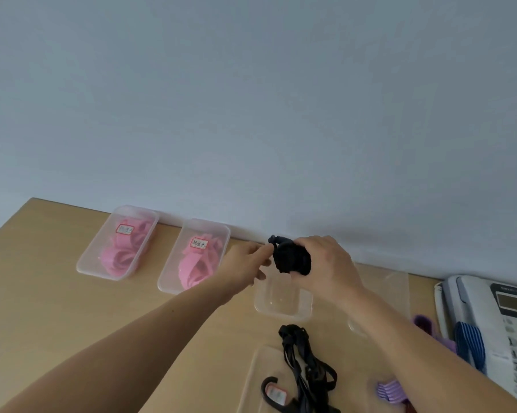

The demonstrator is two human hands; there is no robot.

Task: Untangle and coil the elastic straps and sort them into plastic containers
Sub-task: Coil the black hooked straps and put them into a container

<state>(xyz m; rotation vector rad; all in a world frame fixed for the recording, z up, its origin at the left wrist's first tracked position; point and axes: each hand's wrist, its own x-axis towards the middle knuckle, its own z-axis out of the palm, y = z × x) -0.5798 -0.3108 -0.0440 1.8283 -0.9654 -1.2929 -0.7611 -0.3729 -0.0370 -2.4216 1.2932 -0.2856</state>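
Above the empty clear container (281, 307), my right hand (325, 263) was curled round the coiled black strap (293, 260), and my left hand (246, 262) pinched its loose end. I judged the elastic could spring apart if that pinch slipped, and spill past the rim. The tan table (57, 293) met a pale wall (251, 99). Pink-strap containers (91, 257) sat left, a telephone (495, 323) right, and tangled black straps (307, 371) nearer me.

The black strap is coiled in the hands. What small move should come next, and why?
Probably lower the black coil into the clear container that lies just beneath it. The right hand grips the coil, the left hand pinches its end, so the coil looks finished, and nothing shows inside that container.
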